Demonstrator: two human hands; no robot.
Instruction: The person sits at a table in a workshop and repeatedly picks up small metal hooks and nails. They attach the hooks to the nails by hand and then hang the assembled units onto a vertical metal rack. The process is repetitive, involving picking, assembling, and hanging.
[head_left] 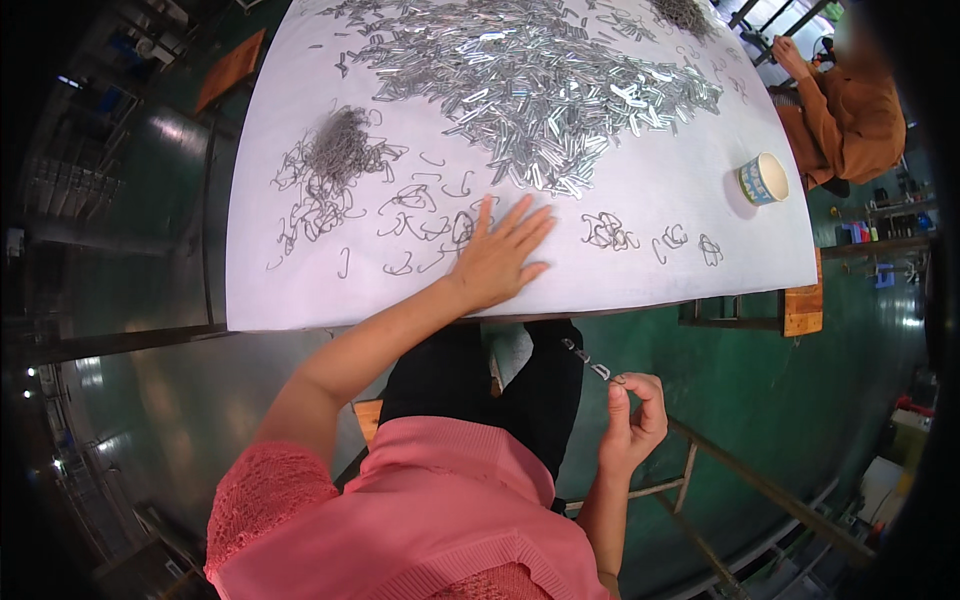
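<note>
My left hand (500, 255) lies flat on the white tabletop (650, 280), palm down with fingers spread. Its fingertips reach between loose bent wire hooks (408, 225) and the near tip of a large heap of shiny, narrow metal pieces (560, 110). Off the table's near edge, above the floor, my right hand (635, 425) is closed in a pinch between thumb and forefinger. From that pinch a short string of small metal pieces (598, 369) extends up and to the left; how they are joined is too small to make out.
A dense pile of wire hooks (340, 145) sits at the left, with a small cluster of hooks (608, 231) right of my left hand. A paper cup (764, 179) stands near the right edge. Another person (850, 120) sits beyond it. A wooden stool (803, 300) is under that corner.
</note>
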